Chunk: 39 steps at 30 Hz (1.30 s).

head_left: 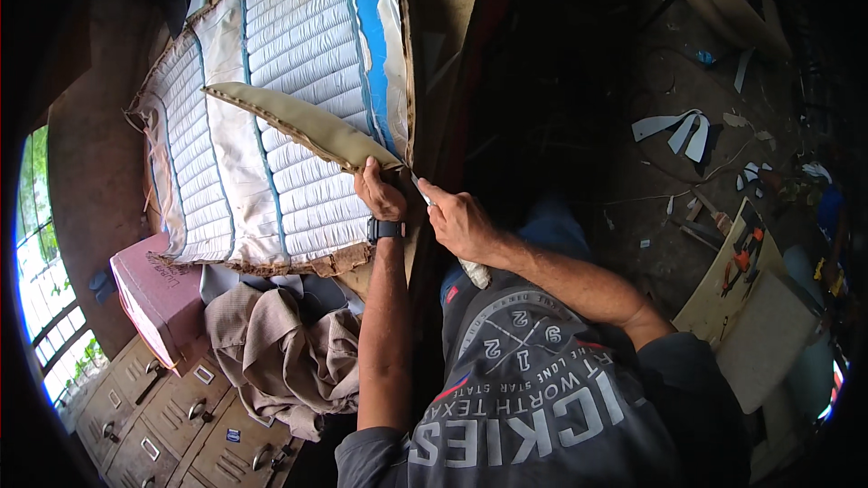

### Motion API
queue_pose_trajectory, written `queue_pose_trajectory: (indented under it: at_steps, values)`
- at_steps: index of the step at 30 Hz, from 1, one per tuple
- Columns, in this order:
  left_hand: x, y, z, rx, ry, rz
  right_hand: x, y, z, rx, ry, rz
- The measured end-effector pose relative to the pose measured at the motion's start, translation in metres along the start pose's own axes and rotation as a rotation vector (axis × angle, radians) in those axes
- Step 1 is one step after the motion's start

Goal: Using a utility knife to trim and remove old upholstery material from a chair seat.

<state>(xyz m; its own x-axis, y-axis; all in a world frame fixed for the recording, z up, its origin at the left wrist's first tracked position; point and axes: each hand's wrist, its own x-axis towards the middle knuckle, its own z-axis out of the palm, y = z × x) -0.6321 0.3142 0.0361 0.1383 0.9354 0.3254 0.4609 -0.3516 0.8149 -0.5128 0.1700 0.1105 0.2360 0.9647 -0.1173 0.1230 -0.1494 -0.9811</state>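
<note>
A large upholstery panel (303, 45) lies on the table, showing white ribbed padding, blue strips and a frayed brown edge. One side of it is folded over into a pointed olive-tan flap (312, 117). My left hand (380, 196), with a dark watch on its wrist, pinches the near end of this flap by the panel's right edge. In my right hand (458, 221) is a slim knife (420, 188), its blade pointing at the flap's corner. The whitish wrapped handle (475, 273) sticks out below that hand. Whether the blade touches the fabric is too small to tell.
A pink box (158, 294) and a crumpled brown cloth (285, 352) sit at the lower left, by metal drawers (181, 416). Pale scraps (676, 129) litter the dark floor at right. A board with orange-handled tools (743, 258) stands at the far right.
</note>
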Motion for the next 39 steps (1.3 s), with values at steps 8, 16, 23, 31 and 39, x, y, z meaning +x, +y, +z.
queue_pose_trajectory:
  at_steps: [8,16,23,31,39]
  values:
    - [0.067,0.013,-0.022,0.641,-0.977,0.57,-0.004,-0.003,0.023,-0.42,0.149,-0.035]
    - [0.104,0.023,-0.022,0.101,-1.403,-0.378,-0.003,-0.006,0.03,-0.173,0.235,0.083]
    - [0.048,0.02,-0.042,-0.417,-0.931,-0.597,-0.002,0.022,0.05,-0.301,0.22,-0.038]
    - [0.049,-0.001,-0.048,-0.518,-0.933,-0.559,0.006,-0.015,0.056,-0.506,0.239,-0.115]
    - [0.049,-0.003,-0.045,-0.571,-0.958,-0.448,-0.003,-0.045,0.066,-0.617,0.234,0.083]
